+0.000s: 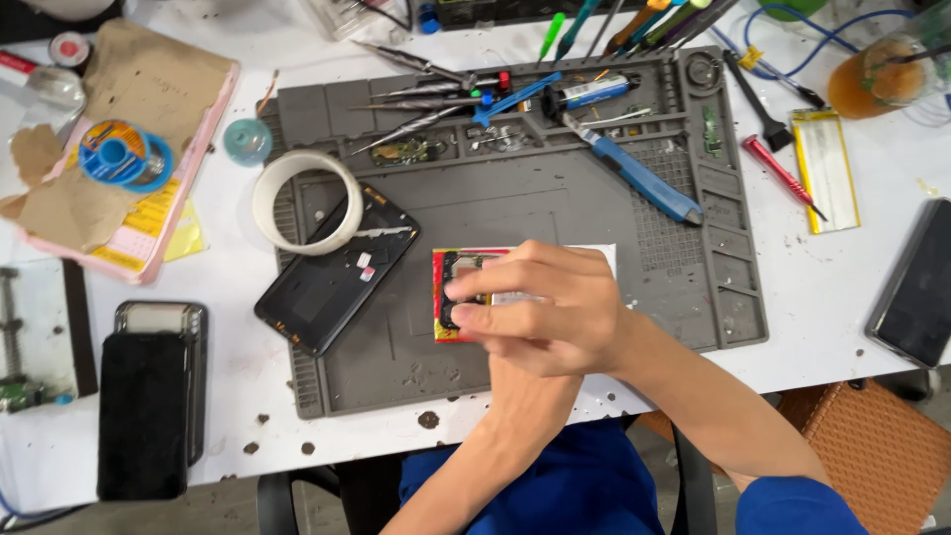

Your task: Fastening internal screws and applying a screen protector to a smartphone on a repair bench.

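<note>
Grey silicone repair mat [555, 213], ribbed and compartmented, is carrying the work on the white worktop [842, 287]. Right hand [540, 307] is pinching down with fingertips on a small flat red-and-yellow-edged rectangular phone part [448, 297] at mat centre; left hand [525, 391] is lying underneath it, mostly hidden, so its grip cannot be told. Hands are crossing close together. Step looks like pressing or seating the part; next move likely needs fine, even fingertip pressure. Glossy black phone back shell [332, 287] is lying just left, a translucent tape ring [305, 201] overlapping its top. Blue-handled metal screwdriver [639, 178] is resting above.
</note>
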